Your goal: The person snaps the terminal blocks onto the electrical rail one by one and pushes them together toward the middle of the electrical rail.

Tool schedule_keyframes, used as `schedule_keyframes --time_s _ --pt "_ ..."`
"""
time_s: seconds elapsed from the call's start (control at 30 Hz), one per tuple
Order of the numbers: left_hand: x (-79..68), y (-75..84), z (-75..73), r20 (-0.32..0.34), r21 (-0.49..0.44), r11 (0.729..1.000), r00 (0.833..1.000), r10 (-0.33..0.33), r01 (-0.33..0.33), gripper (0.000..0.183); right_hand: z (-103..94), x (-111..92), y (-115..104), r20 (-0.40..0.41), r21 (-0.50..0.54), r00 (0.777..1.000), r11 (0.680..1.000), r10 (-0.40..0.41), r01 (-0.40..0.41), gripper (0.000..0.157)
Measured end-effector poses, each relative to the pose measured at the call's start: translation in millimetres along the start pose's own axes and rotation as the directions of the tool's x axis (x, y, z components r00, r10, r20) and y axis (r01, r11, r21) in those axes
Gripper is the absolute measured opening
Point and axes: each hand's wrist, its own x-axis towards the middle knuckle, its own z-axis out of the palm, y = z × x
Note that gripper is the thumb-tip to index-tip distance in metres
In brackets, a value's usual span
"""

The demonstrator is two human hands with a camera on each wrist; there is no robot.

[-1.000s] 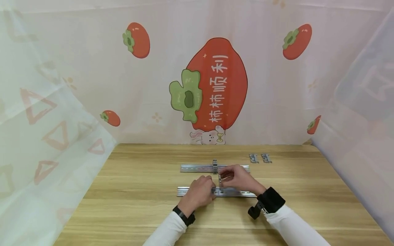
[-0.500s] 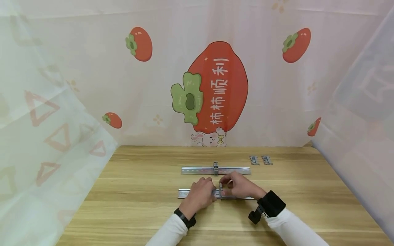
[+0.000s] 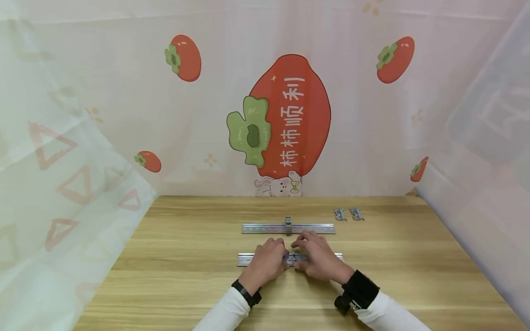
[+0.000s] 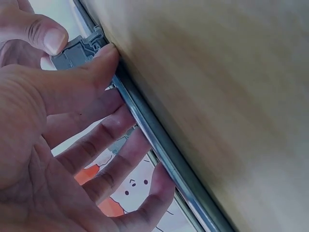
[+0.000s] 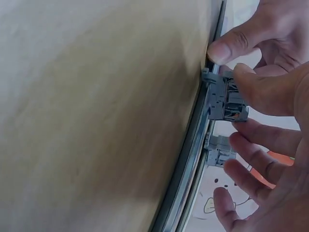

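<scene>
My left hand (image 3: 266,262) grips the nearer metal DIN rail (image 3: 245,259), thumb on its near edge and fingers at its far side, as the left wrist view shows. Just to the right, my right hand (image 3: 319,258) holds a grey terminal block (image 5: 226,99) between thumb and fingers. That block stands across the nearer rail, its foot against the rail's near edge in the right wrist view. Whether it is clipped on at both edges is hidden. The right fingertips reach over the block's far end.
Behind lies a second DIN rail (image 3: 265,228), parallel, with a small group of terminal blocks (image 3: 288,225) near its middle. Two loose terminal blocks, one left (image 3: 339,214) and one right (image 3: 356,214), lie at the back right of the wooden table (image 3: 174,285). A printed cloth (image 3: 211,115) hangs behind.
The right hand has come down with the terminal block, from above the nearer rail onto it, and its fingers now spread over the block. The left hand stays on the rail.
</scene>
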Motion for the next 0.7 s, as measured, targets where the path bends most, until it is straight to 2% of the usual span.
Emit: schedule_keyframes --time_s 0.23,0.37,0.53,0.7 --pt "-3.9 -8.3 -2.6 -0.005 -0.045 0.999 1.0 0.022 -0.022 0.022 0.9 -1 0 0.002 -0.025 1.0 0.999 0.028 -0.028 0.041" --pt "-6.5 -14.2 -5.1 -0.004 -0.078 0.996 1.0 0.03 -0.03 0.021 0.7 -1 -2 0.006 -0.027 0.999 0.999 0.045 -0.045 0.04" --pt "-5.9 -15.5 -5.9 -0.007 -0.058 0.997 0.998 0.057 -0.057 0.014 -0.7 -2 -2 -0.011 -0.028 0.999 0.999 0.041 -0.041 0.041" --pt "-6.3 -14.2 -4.2 -0.009 -0.038 0.998 0.998 0.055 -0.055 0.014 -5.7 -3 3 0.03 0.027 0.999 0.999 0.045 -0.045 0.05"
